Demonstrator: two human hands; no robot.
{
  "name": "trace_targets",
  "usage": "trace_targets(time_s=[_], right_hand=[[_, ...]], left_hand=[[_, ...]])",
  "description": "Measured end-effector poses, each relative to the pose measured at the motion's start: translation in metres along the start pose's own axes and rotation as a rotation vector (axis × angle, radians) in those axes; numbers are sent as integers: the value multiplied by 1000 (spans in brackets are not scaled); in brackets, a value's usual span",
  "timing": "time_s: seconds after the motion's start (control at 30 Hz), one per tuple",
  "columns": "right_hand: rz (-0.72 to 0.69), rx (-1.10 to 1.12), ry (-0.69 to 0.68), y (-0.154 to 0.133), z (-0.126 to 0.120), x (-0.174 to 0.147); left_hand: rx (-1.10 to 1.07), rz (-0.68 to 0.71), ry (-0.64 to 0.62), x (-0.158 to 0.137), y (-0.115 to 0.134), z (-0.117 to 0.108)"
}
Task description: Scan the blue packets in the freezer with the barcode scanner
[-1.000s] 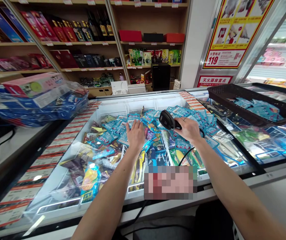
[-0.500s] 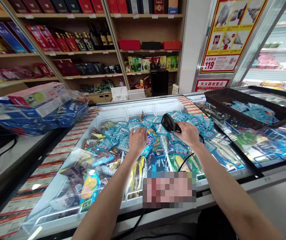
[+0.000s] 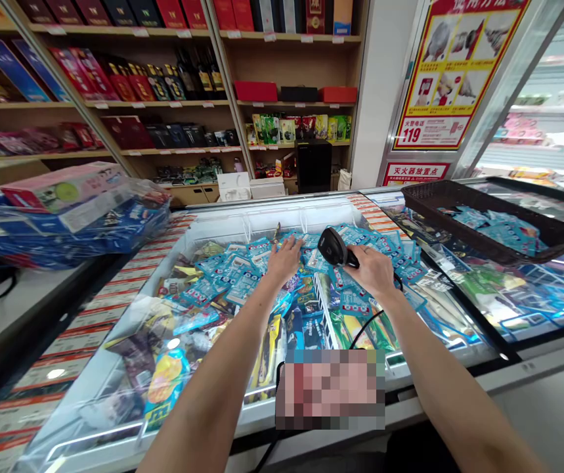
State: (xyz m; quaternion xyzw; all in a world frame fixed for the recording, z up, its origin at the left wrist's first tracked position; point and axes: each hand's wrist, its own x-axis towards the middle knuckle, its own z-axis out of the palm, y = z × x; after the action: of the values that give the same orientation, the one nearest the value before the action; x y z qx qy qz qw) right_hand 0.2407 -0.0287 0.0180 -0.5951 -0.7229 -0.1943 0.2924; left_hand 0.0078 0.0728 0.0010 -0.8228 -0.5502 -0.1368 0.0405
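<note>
My right hand grips a black barcode scanner, its head tilted toward the left over the freezer. A dark cable hangs below that hand. My left hand reaches forward with fingers outstretched, its fingertips at the light-blue packets. Whether a packet is pinned under it cannot be made out. These flat packets are spread widely on the glass top of the chest freezer, on both sides of the scanner. Under the glass lie wrapped ice creams in white wire baskets.
A dark brown tray with more blue packets rests on the freezer at right. Boxes wrapped in clear plastic sit at left. A pixelated patch covers something at the near edge. Stocked shelves stand behind.
My left hand has moved slightly right and farther forward over the packets, its fingers more spread. My right hand still holds the scanner in nearly the same place. The view has shifted slightly.
</note>
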Motion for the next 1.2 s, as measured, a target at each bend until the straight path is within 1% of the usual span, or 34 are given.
trace_targets(time_s=[0.07, 0.13, 0.3, 0.4, 0.47, 0.57, 0.63, 0.77, 0.87, 0.93, 1.03, 1.2], right_hand=[[-1, -5, 3, 0, 0, 0], [-4, -12, 0, 0, -1, -1], [-20, -26, -17, -2, -2, -2], [-24, -28, -16, -4, -3, -3], [-27, -24, -21, -5, -3, -4], [-35, -16, -40, -6, -2, -4], [-38, -12, -49, -6, -3, -4], [-39, -10, -42, -6, -3, -3], [-44, -4, -33, -6, -3, -3], [-46, -1, -34, -6, -2, -3], [-53, -3, -42, -8, -2, -3], [-68, -4, -53, -9, -2, -4]], left_hand=[[3, 23, -25, -1, 0, -1], [21, 42, -9, -7, 1, -6], [43, 95, 58, -39, 3, -20], [18, 79, 104, -54, 2, -25], [-2, 21, 156, -58, 0, -25], [-14, -87, 222, -56, -2, -21], [-15, -126, 195, -51, -4, -18], [-29, -140, 106, -45, -10, -13], [-97, -188, 106, -42, -16, -14], [-155, -231, 138, -42, -18, -15], [-187, -265, 193, -42, -14, -19], [-186, -308, 216, -39, 2, -28]])
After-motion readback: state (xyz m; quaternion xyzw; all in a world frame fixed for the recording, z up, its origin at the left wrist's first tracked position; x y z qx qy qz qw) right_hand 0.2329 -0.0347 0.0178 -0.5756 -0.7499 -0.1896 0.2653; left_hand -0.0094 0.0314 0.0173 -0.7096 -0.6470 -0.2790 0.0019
